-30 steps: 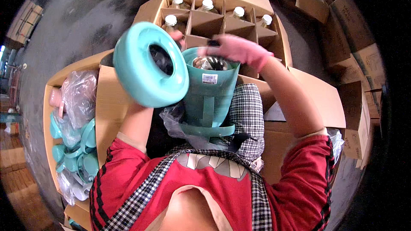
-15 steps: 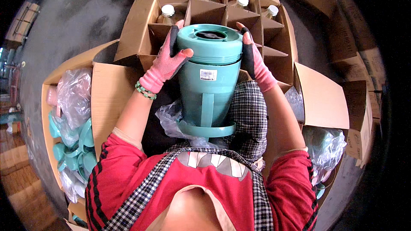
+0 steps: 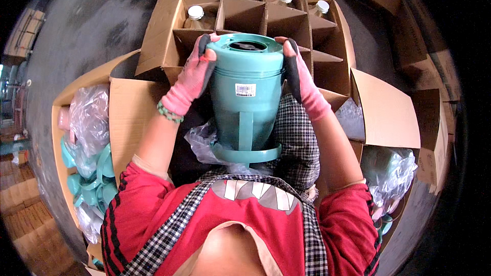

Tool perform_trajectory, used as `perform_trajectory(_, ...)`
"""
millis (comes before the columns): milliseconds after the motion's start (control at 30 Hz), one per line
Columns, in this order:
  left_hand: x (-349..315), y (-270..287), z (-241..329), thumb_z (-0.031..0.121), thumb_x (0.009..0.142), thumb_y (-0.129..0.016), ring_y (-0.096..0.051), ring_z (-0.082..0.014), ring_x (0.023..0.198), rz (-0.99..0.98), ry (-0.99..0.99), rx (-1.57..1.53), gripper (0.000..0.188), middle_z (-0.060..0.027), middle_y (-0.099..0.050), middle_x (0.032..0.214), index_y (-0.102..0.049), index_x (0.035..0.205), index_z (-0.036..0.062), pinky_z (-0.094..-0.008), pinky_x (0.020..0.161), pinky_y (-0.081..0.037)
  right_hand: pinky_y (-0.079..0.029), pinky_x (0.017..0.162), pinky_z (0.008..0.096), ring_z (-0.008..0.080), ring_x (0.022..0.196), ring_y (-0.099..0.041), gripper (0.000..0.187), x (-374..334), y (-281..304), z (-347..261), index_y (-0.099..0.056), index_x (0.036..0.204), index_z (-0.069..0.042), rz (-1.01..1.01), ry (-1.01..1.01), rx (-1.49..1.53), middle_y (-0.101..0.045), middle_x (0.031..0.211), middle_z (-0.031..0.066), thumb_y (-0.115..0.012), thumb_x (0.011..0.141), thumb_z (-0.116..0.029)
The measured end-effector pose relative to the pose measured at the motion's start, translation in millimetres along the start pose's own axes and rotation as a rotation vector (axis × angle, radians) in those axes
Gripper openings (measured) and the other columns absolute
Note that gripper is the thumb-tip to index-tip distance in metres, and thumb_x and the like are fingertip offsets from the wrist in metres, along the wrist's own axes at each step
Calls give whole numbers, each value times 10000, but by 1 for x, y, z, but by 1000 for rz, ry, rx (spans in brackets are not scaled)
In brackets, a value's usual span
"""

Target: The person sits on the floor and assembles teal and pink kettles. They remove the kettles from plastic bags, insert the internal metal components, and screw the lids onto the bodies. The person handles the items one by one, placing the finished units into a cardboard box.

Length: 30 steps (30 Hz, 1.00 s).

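Note:
A teal vacuum jug body point(image 3: 247, 107) stands upright before my lap, with a white label on its front and a handle-like strip below. On its top sits a ring-shaped teal collar point(image 3: 220, 59) with a dark round opening. My left hand point(image 3: 192, 79), in a pink and black fingerless glove, grips the collar's left side, fingers over the rim. The matching gloved right hand point(image 3: 303, 79) holds the right side, its thumb near the top edge. Crumpled clear plastic point(image 3: 202, 138) lies beside the jug's lower left.
Ahead stands an open divided carton point(image 3: 153, 46) with several white-capped bottles point(image 3: 195, 12) in its cells. On the left, another carton point(image 3: 130, 117) adjoins teal parts point(image 3: 92, 189) and clear bags. A carton flap point(image 3: 391, 110) and bagged parts point(image 3: 391, 174) are at right.
The collar has come down onto the jug body, and the dark gap under it has closed. Both hands have lowered with it and shifted slightly left.

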<state>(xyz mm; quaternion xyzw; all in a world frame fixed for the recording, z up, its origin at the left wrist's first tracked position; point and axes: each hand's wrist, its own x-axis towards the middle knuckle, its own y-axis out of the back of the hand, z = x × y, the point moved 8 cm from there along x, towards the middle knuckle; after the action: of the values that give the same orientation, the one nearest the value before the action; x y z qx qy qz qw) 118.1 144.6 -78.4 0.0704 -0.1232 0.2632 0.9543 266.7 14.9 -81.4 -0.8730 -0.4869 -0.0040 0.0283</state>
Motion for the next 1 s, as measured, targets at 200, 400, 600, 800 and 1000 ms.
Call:
perform_trajectory(200, -14, -18, 38, 399, 844, -424, -405, -276, 1064, 75, -31, 419, 508, -171, -418, 1130, -345, 1149, 0, -371, 892, -338, -393, 807, 276, 158, 910, -489, 443, 9, -4, 27, -432, 1128, -50, -65, -203, 490, -521, 987, 82, -424, 845, -391)
perform_trajectory(400, 20, 6, -19, 465, 857, -363, -444, -136, 1006, -89, 250, -246, 531, -67, -493, 1061, -425, 1144, 23, -277, 903, -328, -342, 871, 274, 207, 1038, -438, 558, 1, 35, 4, -379, 1195, -38, 151, -80, -168, -438, 1142, 165, -392, 840, -469)
perform_trajectory(600, 49, 5, -32, 529, 835, -338, -552, -142, 792, -109, 289, -455, 605, -102, -581, 890, -510, 1031, -16, -266, 728, -445, -393, 741, 266, 155, 824, -484, 680, 21, 5, -4, -482, 1084, -16, 198, -111, -91, -494, 950, 109, -421, 759, -610)
perform_trajectory(800, 12, -10, 17, 457, 848, -389, -547, -239, 846, 180, 217, 136, 499, -130, -581, 905, -548, 951, -5, -323, 752, -420, -448, 774, 294, 190, 850, -550, 558, 38, -17, 26, -498, 1013, 42, -180, -343, 621, -562, 953, 144, -450, 814, -477)
perform_trajectory(1000, 5, 4, 13, 402, 835, -456, -485, -198, 872, 202, 162, 73, 426, -99, -519, 901, -509, 1015, 20, -293, 763, -387, -419, 834, 295, 202, 934, -519, 684, 35, 18, 27, -425, 1129, 30, 117, -285, 262, -520, 1045, 152, -408, 791, -564)
